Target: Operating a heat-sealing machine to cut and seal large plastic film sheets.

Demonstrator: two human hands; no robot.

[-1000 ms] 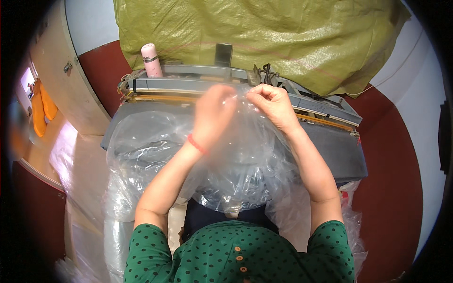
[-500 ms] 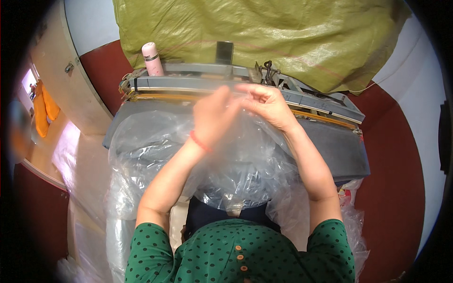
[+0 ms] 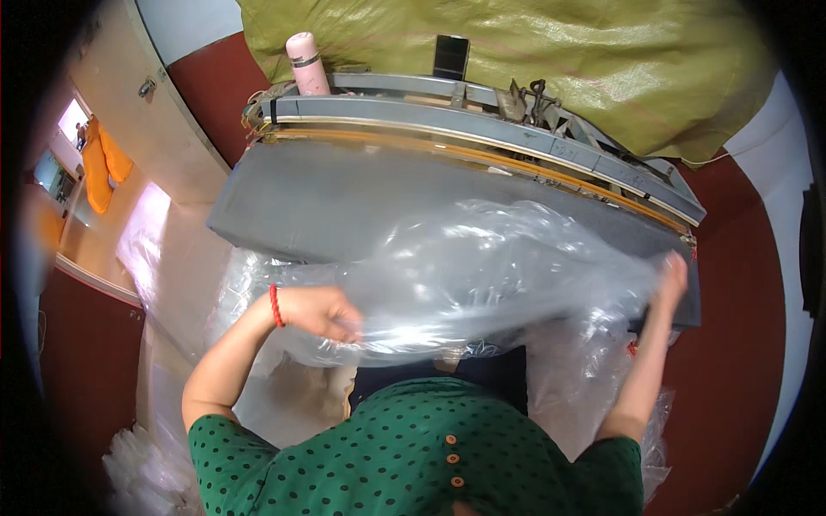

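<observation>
A large sheet of clear plastic film [image 3: 482, 258] stretches crumpled between my hands, partly over the dark grey work surface and partly over my lap. My left hand [image 3: 323, 314], with a red cord at the wrist, is closed on the film's near left side. At the right, my right hand [image 3: 672, 279] grips the film's other end near the end of the work surface; its fingers are slightly blurred. Whether the film is one sheet or a bag, I cannot tell.
Behind the grey work surface [image 3: 318, 198] runs a long metal sealing bar [image 3: 413, 119] with orange strips. A pink flask [image 3: 307, 69] and a dark phone-like slab [image 3: 451, 58] stand at its back. More clear film [image 3: 151, 477] lies at lower left. A yellow-green tarp [image 3: 516, 34] hangs behind.
My hands have moved apart and down from close together above the work surface, the right one far to the right. The film is now drawn out between them, nearer to me.
</observation>
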